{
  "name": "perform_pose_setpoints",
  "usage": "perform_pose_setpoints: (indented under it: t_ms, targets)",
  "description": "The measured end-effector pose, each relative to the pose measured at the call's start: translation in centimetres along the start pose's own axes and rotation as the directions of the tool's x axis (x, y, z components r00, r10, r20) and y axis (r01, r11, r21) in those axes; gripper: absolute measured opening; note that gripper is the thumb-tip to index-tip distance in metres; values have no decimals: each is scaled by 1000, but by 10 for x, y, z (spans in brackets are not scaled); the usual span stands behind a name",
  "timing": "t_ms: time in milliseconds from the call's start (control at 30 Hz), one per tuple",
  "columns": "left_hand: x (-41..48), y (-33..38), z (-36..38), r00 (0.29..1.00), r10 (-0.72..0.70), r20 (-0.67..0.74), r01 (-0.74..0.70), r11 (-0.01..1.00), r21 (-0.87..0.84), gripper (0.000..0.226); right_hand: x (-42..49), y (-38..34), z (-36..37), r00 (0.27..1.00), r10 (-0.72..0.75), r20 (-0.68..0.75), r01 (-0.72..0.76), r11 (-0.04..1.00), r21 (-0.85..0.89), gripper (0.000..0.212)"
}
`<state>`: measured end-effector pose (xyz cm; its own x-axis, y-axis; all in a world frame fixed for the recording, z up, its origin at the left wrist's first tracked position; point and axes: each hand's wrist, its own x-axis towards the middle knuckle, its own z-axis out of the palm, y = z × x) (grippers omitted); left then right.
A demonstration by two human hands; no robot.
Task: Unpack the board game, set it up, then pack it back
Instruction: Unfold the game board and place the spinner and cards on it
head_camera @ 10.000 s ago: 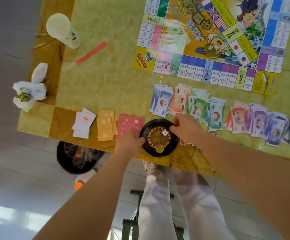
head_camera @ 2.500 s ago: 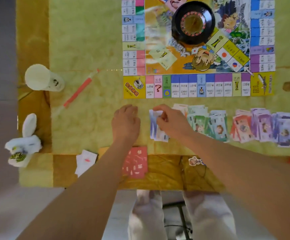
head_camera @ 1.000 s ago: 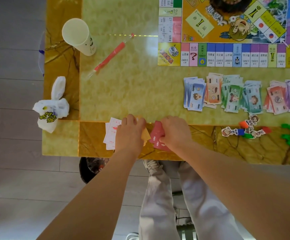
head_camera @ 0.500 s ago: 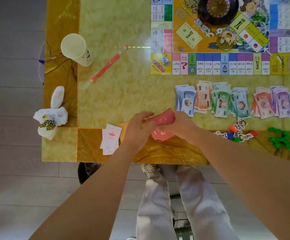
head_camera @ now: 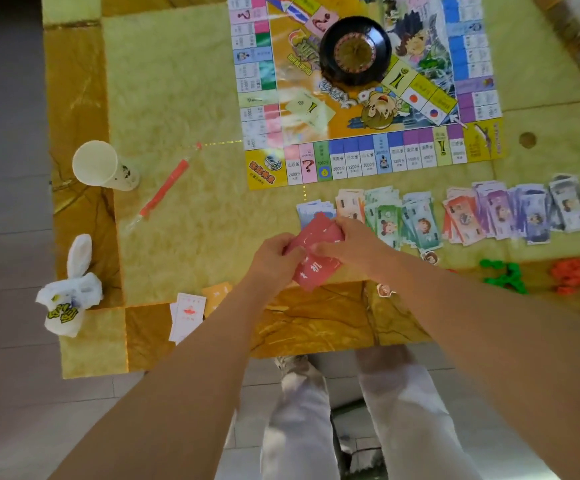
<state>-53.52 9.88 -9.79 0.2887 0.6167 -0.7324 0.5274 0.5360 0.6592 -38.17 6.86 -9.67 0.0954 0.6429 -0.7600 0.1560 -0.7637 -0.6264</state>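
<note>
A stack of red cards (head_camera: 316, 252) is held above the table's near part by both hands. My left hand (head_camera: 274, 259) grips its left side and my right hand (head_camera: 354, 242) pinches its right side. The colourful game board (head_camera: 361, 147) lies open at the far middle, with a black roulette wheel (head_camera: 355, 51) on it. Rows of paper money (head_camera: 455, 216) are spread in front of the board. White cards (head_camera: 187, 315) and orange cards (head_camera: 217, 296) lie near the front edge, left of my left arm.
A white paper cup (head_camera: 103, 166) and a red-wrapped straw (head_camera: 164, 188) lie at the left. A tied white bag (head_camera: 70, 296) sits at the left edge. Green pieces (head_camera: 503, 273), red pieces (head_camera: 569, 275) and small figure tokens (head_camera: 385, 290) lie at the right front.
Ten seconds ago both hands held the roulette wheel at the front edge; it now stands on the board. In the last second both hands picked the red cards off the table and raised them.
</note>
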Motion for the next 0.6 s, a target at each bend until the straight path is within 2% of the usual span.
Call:
perform_pose_setpoints:
  t_ms: [67,167,267,400,433,500,600]
  targets:
    - [6,15,11,999,-11,41,12,1000,-9,11,3,-1,-19,999,-34,-3,34,999,-8,34]
    - [17,36,31,997,6,81,-11,998,65,16,9,-4,-49,998,-52,-31,50,997,-61,33]
    - [32,62,53,998,5,57,-10,995,94,12,14,-9,-83,999,-44,-4,43,997,-62,25]
    - [54,105,86,999,-34,-3,34,999,18,9,20,-17,-141,999,-53,6,53,999,1,11]
    - [58,115,94,999,-48,-24,48,999,-21,10,23,-18,-152,999,-50,-11,50,999,10,11]
    - [66,136,111,991,-129,-46,117,971,-210,17,29,-21,-174,997,-37,-73,42,997,67,12]
    - [77,160,134,976,-216,19,194,833,-519,42,36,-24,-200,981,39,-188,16,959,282,30]
